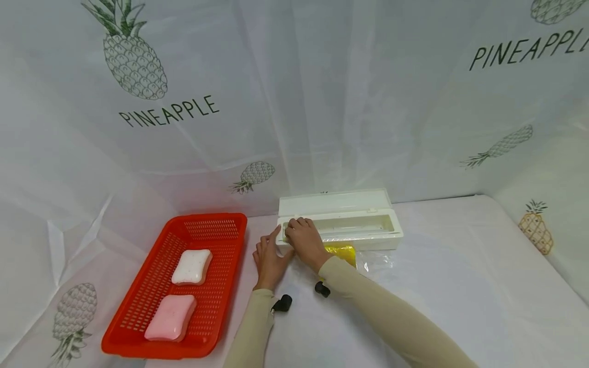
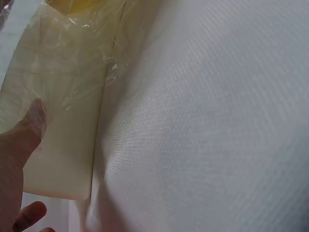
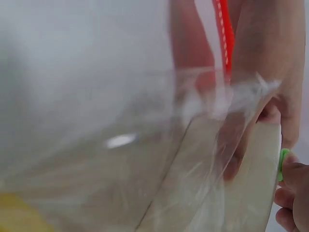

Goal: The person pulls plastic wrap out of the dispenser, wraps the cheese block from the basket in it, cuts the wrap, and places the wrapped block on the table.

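Note:
A long white plastic wrap dispenser [image 1: 377, 243] stands against the back curtain with its lid raised. My left hand [image 1: 270, 263] holds its left end, the thumb [image 2: 35, 118] on the front face under clear film and the other fingers round the end. At the dispenser's left top edge, my right hand [image 1: 304, 240] pinches a small green slider [image 3: 283, 164]. Clear plastic film [image 3: 120, 159] hangs from the dispenser over its front. A shiny yellow item [image 1: 341, 251] lies with the film before the dispenser, partly hidden by my right forearm.
A red perforated basket [image 1: 239, 255] stands to the left, holding a white soap bar [image 1: 191, 267] and a pink soap bar [image 1: 170, 318]. A white curtain [image 1: 313, 102] printed with pineapples rises behind the white-covered table [image 1: 442, 286].

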Motion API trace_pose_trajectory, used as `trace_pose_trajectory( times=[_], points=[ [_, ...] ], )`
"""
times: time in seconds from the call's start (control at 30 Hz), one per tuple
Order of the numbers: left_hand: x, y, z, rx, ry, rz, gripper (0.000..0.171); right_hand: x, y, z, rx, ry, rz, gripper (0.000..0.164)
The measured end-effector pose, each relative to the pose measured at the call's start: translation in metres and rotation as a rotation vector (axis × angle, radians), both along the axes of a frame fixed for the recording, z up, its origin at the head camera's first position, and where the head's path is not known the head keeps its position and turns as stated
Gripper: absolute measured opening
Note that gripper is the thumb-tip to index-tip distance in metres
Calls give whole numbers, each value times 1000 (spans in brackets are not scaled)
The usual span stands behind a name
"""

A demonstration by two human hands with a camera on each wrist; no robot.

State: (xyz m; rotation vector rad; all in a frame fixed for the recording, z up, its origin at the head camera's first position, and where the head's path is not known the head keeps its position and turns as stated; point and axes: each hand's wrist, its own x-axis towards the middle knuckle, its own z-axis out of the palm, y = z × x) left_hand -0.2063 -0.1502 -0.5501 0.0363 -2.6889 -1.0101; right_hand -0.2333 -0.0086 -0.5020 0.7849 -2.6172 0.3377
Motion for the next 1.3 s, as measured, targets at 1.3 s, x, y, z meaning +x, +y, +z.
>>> trace_pose_trajectory(
  times=[1.3],
  points=[
    [1,-1,-2,3,14,-21,88,8,81,2,-9,-36,14,5]
  ],
)
